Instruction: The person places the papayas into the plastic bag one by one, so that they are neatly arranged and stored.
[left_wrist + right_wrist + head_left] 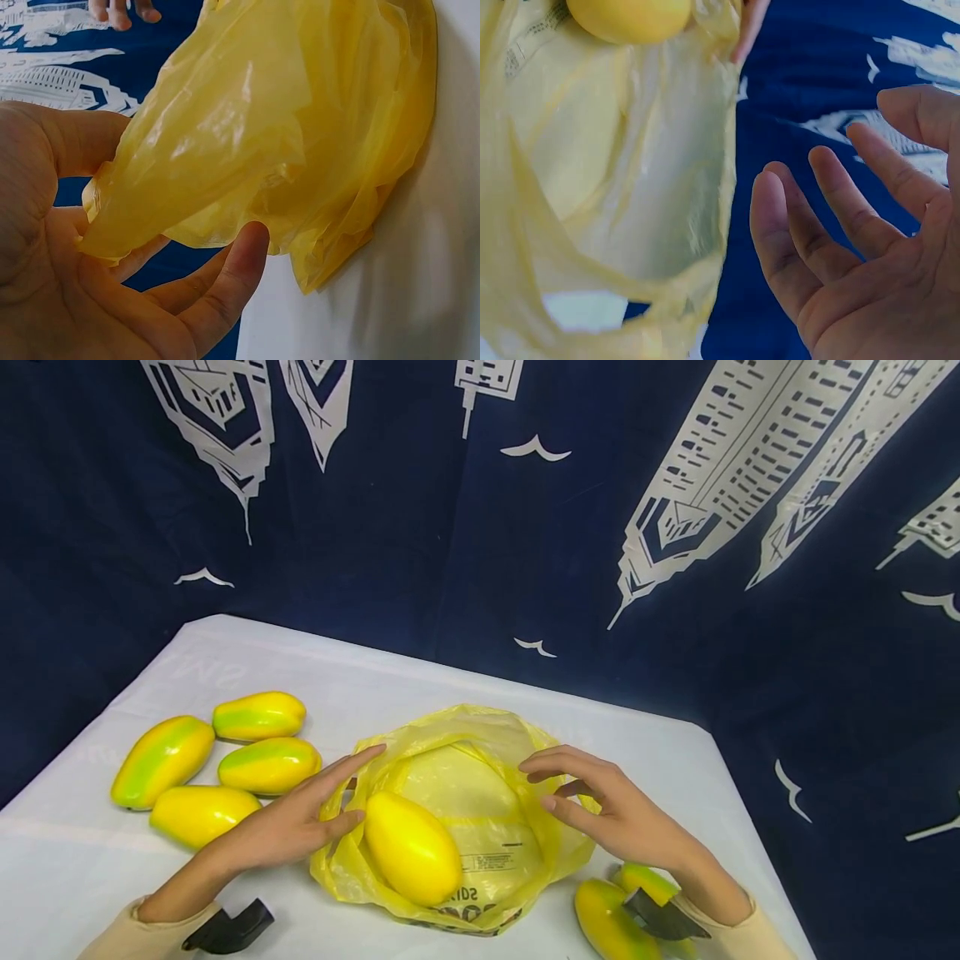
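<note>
A thin yellow plastic bag (517, 739) lies on the table with its mouth spread wide. Inside it, toward the left, rests one large smooth yellow fruit (414, 852), shaped like a mango or papaya. My left hand (300, 827) touches the bag's left rim, its fingers extended. In the left wrist view a fold of the bag (217, 135) lies across that palm, between thumb and fingers, without a tight grip. My right hand (611, 797) hovers at the right rim with loosely bent fingers. The right wrist view shows this hand (877, 247) apart from the bag and holding nothing.
Several yellow-green fruits (270, 766) lie left of the bag on the white-covered table (360, 677). More fruits (607, 914) sit at the front right, partly under my right wrist. Behind the table hangs a dark blue cloth (420, 552) with white building drawings.
</note>
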Available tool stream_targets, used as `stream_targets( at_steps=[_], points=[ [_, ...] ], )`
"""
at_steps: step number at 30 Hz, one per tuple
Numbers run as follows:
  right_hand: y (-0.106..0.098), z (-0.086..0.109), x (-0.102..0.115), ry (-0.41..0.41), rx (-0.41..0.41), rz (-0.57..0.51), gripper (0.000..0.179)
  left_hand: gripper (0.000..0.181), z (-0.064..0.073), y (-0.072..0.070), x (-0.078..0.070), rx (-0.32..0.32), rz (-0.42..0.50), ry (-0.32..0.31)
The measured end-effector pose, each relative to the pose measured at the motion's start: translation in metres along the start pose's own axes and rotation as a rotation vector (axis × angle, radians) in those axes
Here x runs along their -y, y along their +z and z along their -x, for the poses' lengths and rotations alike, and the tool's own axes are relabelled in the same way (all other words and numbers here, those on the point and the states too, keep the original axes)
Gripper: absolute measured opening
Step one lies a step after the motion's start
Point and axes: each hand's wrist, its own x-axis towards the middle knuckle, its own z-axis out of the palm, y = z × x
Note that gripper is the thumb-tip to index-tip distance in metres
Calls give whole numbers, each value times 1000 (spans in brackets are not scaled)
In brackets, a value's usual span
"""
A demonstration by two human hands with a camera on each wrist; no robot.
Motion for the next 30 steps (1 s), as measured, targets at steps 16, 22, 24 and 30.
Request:
stream_targets(
  at_steps=[16,22,24,30],
  points=[
    [-27,63,-24,69,-165,-55,39,73,0,1,0,-3,-14,-12],
    [-32,84,-38,117,-183,-26,38,72,-1,1,1,1,-12,-19],
    [-31,90,-42,134,-192,-7,38,72,-1,0,1,1,-10,-20],
    [-27,106,-52,223,-229,23,45,72,-1,0,0,4,-11,-45]
  ],
)
